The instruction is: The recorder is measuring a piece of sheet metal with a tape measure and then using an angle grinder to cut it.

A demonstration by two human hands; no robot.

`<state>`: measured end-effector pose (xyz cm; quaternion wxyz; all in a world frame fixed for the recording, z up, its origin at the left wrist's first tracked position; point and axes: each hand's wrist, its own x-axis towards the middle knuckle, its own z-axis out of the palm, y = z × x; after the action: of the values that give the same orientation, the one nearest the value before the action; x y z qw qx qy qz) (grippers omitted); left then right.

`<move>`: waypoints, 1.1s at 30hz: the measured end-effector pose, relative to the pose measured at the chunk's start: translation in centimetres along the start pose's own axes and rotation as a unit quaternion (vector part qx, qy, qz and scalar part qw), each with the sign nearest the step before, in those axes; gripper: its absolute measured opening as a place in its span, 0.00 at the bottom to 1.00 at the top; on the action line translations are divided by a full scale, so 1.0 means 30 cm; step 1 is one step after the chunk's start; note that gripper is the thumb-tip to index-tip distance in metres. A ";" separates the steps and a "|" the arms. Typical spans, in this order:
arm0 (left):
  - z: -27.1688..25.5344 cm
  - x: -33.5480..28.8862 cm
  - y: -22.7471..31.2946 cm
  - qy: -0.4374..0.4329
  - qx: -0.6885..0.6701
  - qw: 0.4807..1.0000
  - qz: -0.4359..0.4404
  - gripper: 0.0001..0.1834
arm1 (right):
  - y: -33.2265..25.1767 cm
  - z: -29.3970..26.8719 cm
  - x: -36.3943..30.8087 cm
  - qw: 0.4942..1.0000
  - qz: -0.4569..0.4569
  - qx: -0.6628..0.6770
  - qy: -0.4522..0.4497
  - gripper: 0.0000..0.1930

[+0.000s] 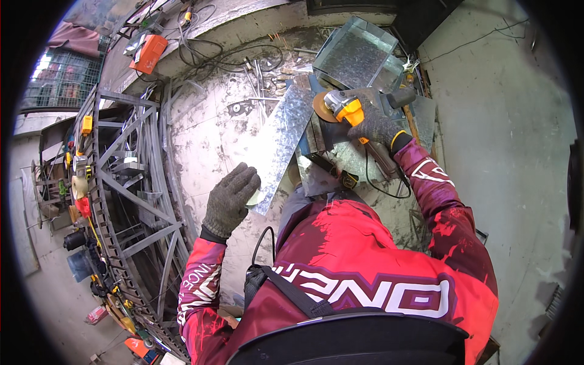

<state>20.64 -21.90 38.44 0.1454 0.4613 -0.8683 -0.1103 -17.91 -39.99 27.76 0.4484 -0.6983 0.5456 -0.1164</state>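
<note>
A: Where is the right hand (376,123)?

B: Wrapped in a grey glove around an angle grinder (351,112), fingers curled over the body. The yellow part shows just to the left of the knuckles.

A: And the disc (323,108)?

B: Brown and round, farther left of that hand, beyond the yellow part. It sits close by the edge of a shiny metal strip (285,137); whether they touch, I can't tell.

A: Where does the strip lie from the left hand (230,202)?

B: Its near end is right at the fingers. From there it slants forward and rightward, away from that hand and up toward the disc.

A: Is the left hand pinching it?

B: I can't tell. The gloved fingers lie together, stretched forward, and the thumb's grip is unclear.

A: What else is around?

B: A black cord (389,196) loops on the wearer's side of the right hand. Past that hand, farther forward, stands a sheet-metal box (356,53). Left of the left hand is a grey metal frame (141,240), and well ahead of it, leftward, an orange case (149,55).
</note>
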 end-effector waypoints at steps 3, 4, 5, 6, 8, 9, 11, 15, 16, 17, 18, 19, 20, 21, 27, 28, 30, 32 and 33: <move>0.003 -0.024 0.005 -0.005 -0.015 1.000 -0.012 0.34 | -0.055 -0.021 0.008 0.996 -0.054 -0.058 0.036 0.53; 0.004 -0.028 0.006 -0.004 -0.016 1.000 -0.010 0.34 | -0.056 -0.019 0.020 0.997 -0.012 -0.068 0.035 0.53; 0.005 -0.035 0.006 -0.008 -0.016 1.000 -0.011 0.34 | -0.055 -0.027 0.025 0.997 -0.011 -0.070 0.037 0.53; 0.007 -0.040 0.005 -0.012 -0.016 1.000 -0.011 0.34 | -0.057 -0.036 0.030 0.995 0.005 -0.097 0.026 0.54; 0.010 -0.049 0.003 -0.009 -0.021 1.000 -0.008 0.35 | -0.051 -0.043 0.041 0.992 0.020 -0.126 0.016 0.55; 0.012 -0.052 0.001 -0.007 -0.025 1.000 -0.005 0.35 | -0.011 -0.036 0.058 0.992 0.006 -0.126 0.018 0.56; 0.014 -0.062 -0.002 -0.002 -0.028 1.000 -0.002 0.35 | -0.009 -0.034 0.068 0.992 -0.010 -0.128 0.019 0.56; 0.027 -0.086 -0.016 -0.001 -0.031 1.000 -0.004 0.36 | -0.016 -0.044 0.073 0.991 0.025 -0.132 0.018 0.56; 0.028 -0.090 -0.019 0.000 -0.032 0.999 -0.002 0.36 | -0.014 -0.048 0.071 0.992 0.037 -0.116 0.021 0.56; 0.030 -0.093 -0.022 0.001 -0.037 0.999 -0.003 0.36 | 0.002 -0.049 0.075 0.992 0.039 -0.117 0.023 0.56; 0.032 -0.095 -0.026 0.001 -0.041 0.999 -0.005 0.36 | 0.031 -0.044 0.084 0.992 0.043 -0.115 0.033 0.56; 0.036 -0.098 -0.030 0.002 -0.043 0.999 -0.002 0.36 | 0.050 -0.044 0.087 0.992 0.048 -0.113 0.044 0.56; 0.041 -0.100 -0.037 -0.002 -0.042 0.999 -0.004 0.37 | 0.068 -0.045 0.089 0.991 0.050 -0.114 0.047 0.56; 0.047 -0.096 -0.045 -0.006 -0.040 0.999 -0.007 0.37 | 0.086 -0.048 0.091 0.990 0.051 -0.117 0.061 0.55; 0.068 -0.104 -0.043 0.145 -0.166 0.968 -0.123 0.27 | 0.078 -0.089 0.047 0.997 -0.052 -0.004 0.060 0.44; 0.051 -0.085 -0.048 0.224 -0.210 0.938 -0.158 0.18 | 0.089 -0.068 0.008 0.981 0.002 0.175 0.079 0.39; -0.042 -0.040 -0.060 0.267 -0.343 0.852 -0.292 0.08 | 0.134 -0.047 -0.091 0.883 0.053 0.454 0.109 0.31; -0.083 0.000 -0.099 0.341 -0.478 0.737 -0.335 0.11 | 0.257 -0.022 -0.157 0.791 0.030 0.597 0.133 0.24; -0.079 -0.003 -0.134 0.345 -0.491 0.728 -0.331 0.11 | 0.340 -0.008 -0.176 0.755 0.012 0.638 0.151 0.23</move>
<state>24.62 -24.17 39.32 0.5955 0.5900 -0.3753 -0.3955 -26.76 -35.55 21.95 0.7035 -0.2167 0.4135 -0.5358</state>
